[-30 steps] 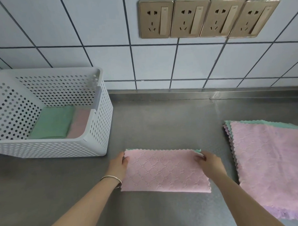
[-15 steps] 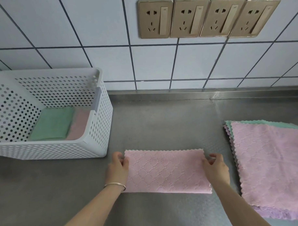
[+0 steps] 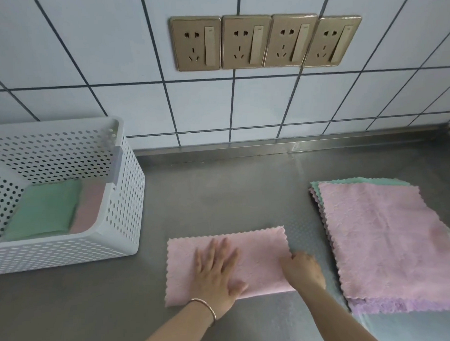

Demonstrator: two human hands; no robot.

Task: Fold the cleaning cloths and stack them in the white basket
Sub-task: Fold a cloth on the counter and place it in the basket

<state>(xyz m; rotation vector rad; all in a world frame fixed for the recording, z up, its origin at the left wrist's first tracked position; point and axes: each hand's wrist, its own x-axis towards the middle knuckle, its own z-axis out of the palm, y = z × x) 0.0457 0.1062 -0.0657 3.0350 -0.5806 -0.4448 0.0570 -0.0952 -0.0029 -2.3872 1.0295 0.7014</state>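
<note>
One pink cloth (image 3: pixel 250 256) — under left hand (image 3: pixel 217 270)

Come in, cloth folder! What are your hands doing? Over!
Left hand flat on pink cloth. Right hand pinches its right edge. White basket waiting, nothing between.

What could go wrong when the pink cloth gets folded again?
1. The right hand grips only the right edge of the pink cloth, so the two layers might slip apart as it folds over.
2. The left hand lies flat on the cloth; if it lifts early, the cloth may slide on the smooth steel counter.
3. A sloppy fold may sit unevenly on the folded cloths in the white basket.
</note>
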